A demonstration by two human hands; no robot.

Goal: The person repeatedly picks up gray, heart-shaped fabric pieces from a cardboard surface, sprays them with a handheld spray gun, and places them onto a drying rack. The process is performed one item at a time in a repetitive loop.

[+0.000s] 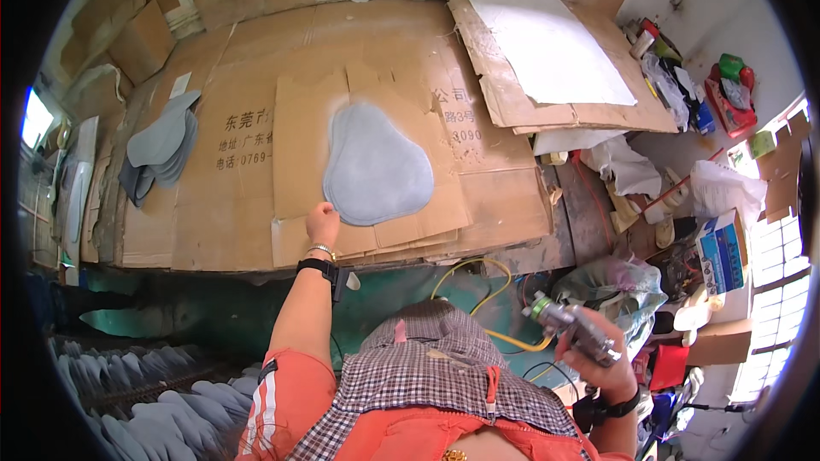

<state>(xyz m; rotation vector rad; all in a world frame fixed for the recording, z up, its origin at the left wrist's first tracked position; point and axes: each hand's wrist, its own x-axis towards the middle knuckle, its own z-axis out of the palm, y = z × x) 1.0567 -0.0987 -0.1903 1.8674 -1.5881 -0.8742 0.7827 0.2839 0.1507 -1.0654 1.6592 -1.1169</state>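
A grey pear-shaped sheet (380, 166) lies flat on the cardboard-covered table, with the edge of at least one more showing beneath it at the left. At its lower left edge is my left hand (323, 226), its fingers drawn together in a pinch on the rim. My right hand (594, 350) is held off to the right, at waist height, wrapped round a metal spray gun (568, 324). From the gun a yellow hose (517, 342) loops back toward the table's front edge. The fingertips of the right hand are partly hidden by the gun.
Grey sheets (162, 140) overlap in a pile at the table's left. A white sheet (547, 42) rests on raised cardboard at the back right. Bags and a blue box (720, 256) crowd the right side. Rows of grey pieces (162, 422) stand at the lower left.
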